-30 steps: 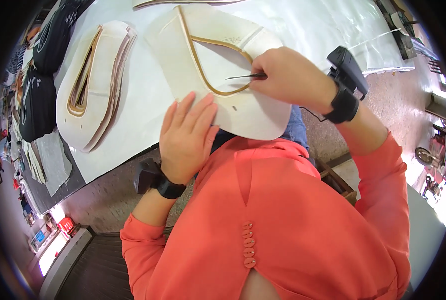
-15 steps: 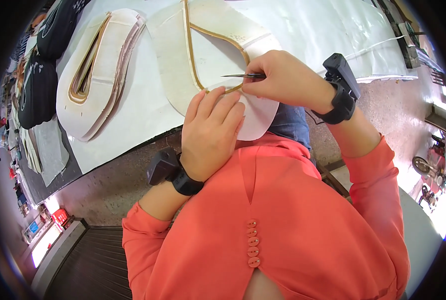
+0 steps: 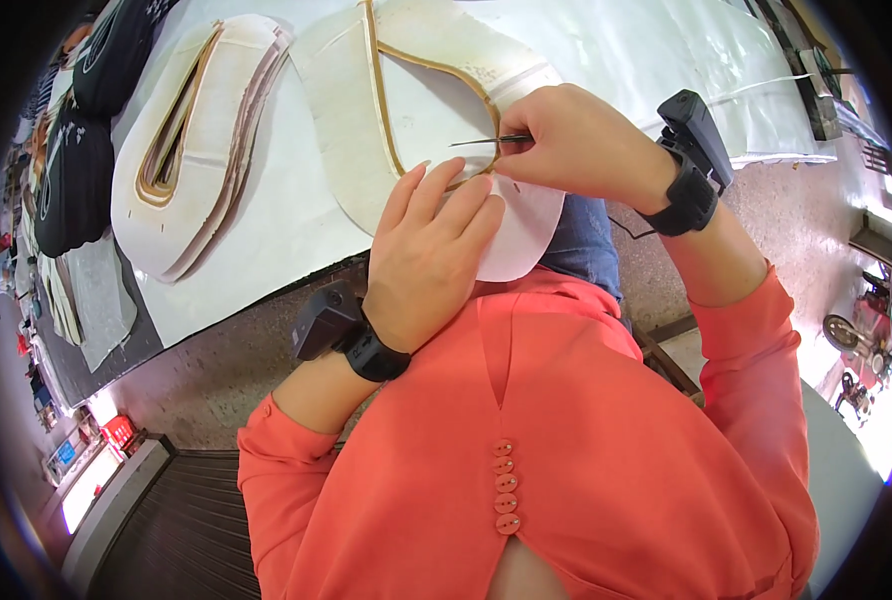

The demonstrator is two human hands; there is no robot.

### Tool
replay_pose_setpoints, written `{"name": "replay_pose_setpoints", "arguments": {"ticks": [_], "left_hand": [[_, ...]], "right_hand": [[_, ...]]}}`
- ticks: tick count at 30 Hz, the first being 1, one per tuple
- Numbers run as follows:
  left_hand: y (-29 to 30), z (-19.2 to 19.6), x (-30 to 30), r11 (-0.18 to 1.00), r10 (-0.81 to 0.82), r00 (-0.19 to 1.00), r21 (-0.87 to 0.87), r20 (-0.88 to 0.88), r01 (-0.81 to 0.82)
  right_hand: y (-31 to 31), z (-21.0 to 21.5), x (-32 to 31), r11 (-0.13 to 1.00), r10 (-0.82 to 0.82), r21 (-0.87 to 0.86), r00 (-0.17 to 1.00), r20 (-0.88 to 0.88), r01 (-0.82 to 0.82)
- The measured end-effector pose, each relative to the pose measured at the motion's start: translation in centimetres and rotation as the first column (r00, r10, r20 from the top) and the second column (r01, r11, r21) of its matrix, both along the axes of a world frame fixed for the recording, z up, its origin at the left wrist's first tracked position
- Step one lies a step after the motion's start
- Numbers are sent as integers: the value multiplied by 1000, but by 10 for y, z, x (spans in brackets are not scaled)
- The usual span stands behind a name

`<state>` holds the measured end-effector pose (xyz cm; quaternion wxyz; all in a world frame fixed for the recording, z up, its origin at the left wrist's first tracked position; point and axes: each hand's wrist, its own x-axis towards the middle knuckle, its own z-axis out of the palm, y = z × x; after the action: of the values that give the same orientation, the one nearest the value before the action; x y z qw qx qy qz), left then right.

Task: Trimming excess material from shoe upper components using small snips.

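Note:
A white curved fabric panel (image 3: 421, 95) with a tan piped edge lies on the white table (image 3: 266, 245) and hangs over its near edge. My left hand (image 3: 431, 255) lies flat on the panel's lower part, fingers together. My right hand (image 3: 571, 140) pinches a thin dark pointed tool (image 3: 486, 141) whose tip points left along the tan piping. Both wrists wear black straps with small black boxes.
A stack of similar white panels with tan edges (image 3: 191, 150) lies to the left on the table. Dark pieces (image 3: 71, 175) sit at the far left. A speckled floor (image 3: 196, 380) shows below the table edge, and metal machine parts (image 3: 856, 340) stand at the right.
My left hand slid up and right across the panel toward the piping. My right hand with the tool stayed at the piped edge.

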<state>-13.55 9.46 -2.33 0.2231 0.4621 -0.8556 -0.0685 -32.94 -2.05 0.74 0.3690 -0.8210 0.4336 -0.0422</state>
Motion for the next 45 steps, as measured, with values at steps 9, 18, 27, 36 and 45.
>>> {"name": "replay_pose_setpoints", "arguments": {"ticks": [9, 18, 27, 36, 45], "left_hand": [[-5, 2, -4, 1000, -16, 1000, 5, 12, 16], [-10, 2, -10, 1000, -14, 999, -25, 30, 15], [0, 1, -4, 999, 31, 999, -25, 22, -30], [-2, 4, 8, 999, -24, 1000, -35, -2, 24], [0, 4, 2, 1000, 17, 1000, -25, 15, -17]], "right_hand": [[-20, -2, -6, 987, 147, -77, 988, 47, -143], [-33, -1, -9, 976, 219, -3, 973, 72, -219], [-5, -4, -1, 998, 47, 43, 996, 76, -50], [-1, -1, 1, 983, 95, -163, 993, 71, -83], [-9, -2, 7, 996, 65, 56, 997, 37, -67]]}}
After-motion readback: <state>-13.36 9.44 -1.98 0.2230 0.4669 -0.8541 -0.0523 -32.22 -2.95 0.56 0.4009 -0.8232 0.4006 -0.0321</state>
